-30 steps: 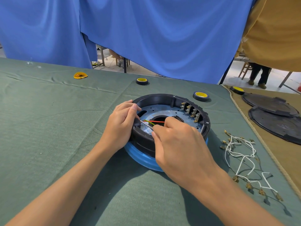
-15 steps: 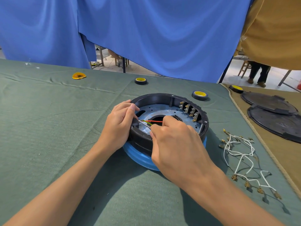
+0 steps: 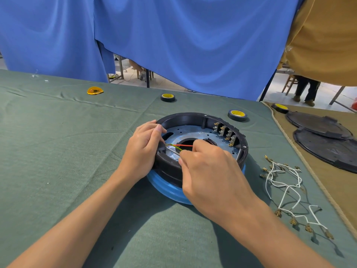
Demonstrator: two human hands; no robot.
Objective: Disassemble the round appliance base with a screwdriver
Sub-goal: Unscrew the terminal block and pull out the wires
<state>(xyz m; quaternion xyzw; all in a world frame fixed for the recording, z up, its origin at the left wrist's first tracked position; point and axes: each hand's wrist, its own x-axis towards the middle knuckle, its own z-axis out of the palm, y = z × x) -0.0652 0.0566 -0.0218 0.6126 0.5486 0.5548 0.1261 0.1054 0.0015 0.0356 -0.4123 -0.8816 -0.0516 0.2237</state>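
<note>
In the head view, the round appliance base (image 3: 202, 120) sits mid-surface (image 3: 58, 151) on its blue underside, already opened: the metal plate inside is exposed, a row of terminals (image 3: 226, 133) stands bare along the far-right wall, and a bunch of loose white wires (image 3: 286, 182) lies just to its right. Two black covers (image 3: 316, 122) lie well apart on the tan cloth. The left hand (image 3: 143, 149) curls its fingers round the near-left rim, steadying the base. The right hand (image 3: 210, 171) grips the screwdriver (image 3: 172, 151), its thin shaft reaching to the inner rim where a red wire (image 3: 185, 145) and a green-yellow wire (image 3: 176, 147) end. By my reading, the wiring is mostly stripped; this fastener, the last wires and the plate remain.
</note>
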